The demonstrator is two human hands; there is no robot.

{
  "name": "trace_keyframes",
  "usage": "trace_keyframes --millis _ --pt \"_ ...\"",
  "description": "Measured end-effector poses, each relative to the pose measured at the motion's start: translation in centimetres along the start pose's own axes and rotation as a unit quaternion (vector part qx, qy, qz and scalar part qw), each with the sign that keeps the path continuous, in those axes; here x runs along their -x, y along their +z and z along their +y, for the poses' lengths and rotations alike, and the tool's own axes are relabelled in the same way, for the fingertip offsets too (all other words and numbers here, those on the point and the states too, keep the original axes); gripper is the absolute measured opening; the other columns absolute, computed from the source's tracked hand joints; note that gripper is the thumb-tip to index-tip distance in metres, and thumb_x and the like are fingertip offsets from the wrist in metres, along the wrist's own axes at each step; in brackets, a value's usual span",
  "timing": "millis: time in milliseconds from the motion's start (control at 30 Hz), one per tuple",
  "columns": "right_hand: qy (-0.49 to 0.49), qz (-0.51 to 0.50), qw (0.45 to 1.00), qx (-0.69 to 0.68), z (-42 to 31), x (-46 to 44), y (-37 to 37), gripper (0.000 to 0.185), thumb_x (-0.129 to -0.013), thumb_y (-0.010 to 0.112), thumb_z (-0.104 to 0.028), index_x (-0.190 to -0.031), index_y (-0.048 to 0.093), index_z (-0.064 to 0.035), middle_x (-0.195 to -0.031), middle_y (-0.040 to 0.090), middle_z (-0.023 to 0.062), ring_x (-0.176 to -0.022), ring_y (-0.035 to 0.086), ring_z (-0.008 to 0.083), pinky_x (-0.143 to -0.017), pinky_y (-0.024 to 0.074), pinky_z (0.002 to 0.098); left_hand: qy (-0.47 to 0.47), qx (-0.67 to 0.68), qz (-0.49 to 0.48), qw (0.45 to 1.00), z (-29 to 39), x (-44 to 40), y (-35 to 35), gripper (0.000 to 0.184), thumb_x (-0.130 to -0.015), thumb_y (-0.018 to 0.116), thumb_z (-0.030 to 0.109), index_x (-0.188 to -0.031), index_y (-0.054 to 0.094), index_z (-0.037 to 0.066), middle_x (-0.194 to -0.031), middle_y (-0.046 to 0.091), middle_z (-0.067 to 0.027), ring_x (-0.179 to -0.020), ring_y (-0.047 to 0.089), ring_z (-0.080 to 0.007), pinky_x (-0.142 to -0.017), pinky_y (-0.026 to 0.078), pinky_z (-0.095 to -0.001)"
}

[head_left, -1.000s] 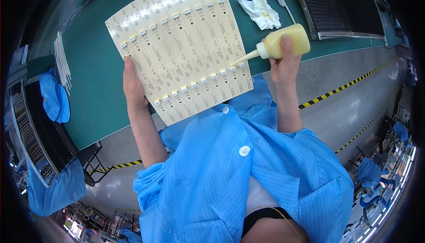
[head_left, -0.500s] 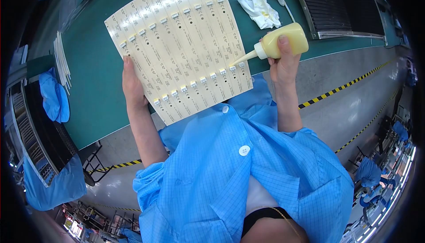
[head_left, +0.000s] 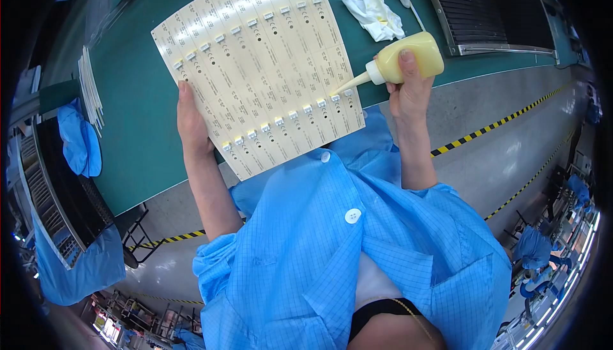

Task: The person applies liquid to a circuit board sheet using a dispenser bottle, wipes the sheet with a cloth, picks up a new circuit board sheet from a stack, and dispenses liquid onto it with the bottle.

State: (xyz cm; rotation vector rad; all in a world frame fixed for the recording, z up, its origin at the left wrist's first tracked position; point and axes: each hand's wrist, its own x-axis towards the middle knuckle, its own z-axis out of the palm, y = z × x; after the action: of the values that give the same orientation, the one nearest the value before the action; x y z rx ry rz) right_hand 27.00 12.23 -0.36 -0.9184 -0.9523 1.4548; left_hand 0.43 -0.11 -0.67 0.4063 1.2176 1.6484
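My left hand (head_left: 193, 120) grips the left edge of a large cream-coloured circuit board panel (head_left: 255, 75), thumb on top and fingers hidden beneath. Printed text and two rows of small white connectors cover the panel, which tilts above the bench. In my right hand (head_left: 412, 88) is a squeeze bottle (head_left: 412, 56) of pale yellow liquid, lying nearly sideways with its long nozzle toward the panel. The nozzle tip is at the lower connector row, near the right end. Whether it touches a connector I cannot tell.
The panel is over a green bench (head_left: 134, 152). Crumpled white gloves or cloths (head_left: 377, 15) lie behind the bottle. A dark slotted rack (head_left: 491, 12) stands at back right, another rack (head_left: 60, 184) at left. Thin white strips (head_left: 89, 91) and a blue cloth (head_left: 78, 136) are on the left.
Almost nothing differs. The bottle and my right hand have shifted very slightly; the panel and my left hand stay in place.
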Motion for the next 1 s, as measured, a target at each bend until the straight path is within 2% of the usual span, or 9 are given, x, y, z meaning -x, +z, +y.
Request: trace_keyframes --millis 1000 --pt "-0.017 0.010 1.000 -0.015 -0.42 0.00 -0.29 0.022 -0.079 0.063 -0.021 -0.085 0.051 -0.0035 -0.066 0.053 0.0035 -0.045 0.043 0.0044 -0.033 0.0298 0.0164 -0.001 -0.007 -0.001 1.000 0.16 0.01 -0.29 0.047 -0.093 0.029 0.032 -0.124 0.030 -0.003 -0.112 0.050 -0.0172 -0.093 0.058 -0.0212 -0.074 0.051 -0.0309"
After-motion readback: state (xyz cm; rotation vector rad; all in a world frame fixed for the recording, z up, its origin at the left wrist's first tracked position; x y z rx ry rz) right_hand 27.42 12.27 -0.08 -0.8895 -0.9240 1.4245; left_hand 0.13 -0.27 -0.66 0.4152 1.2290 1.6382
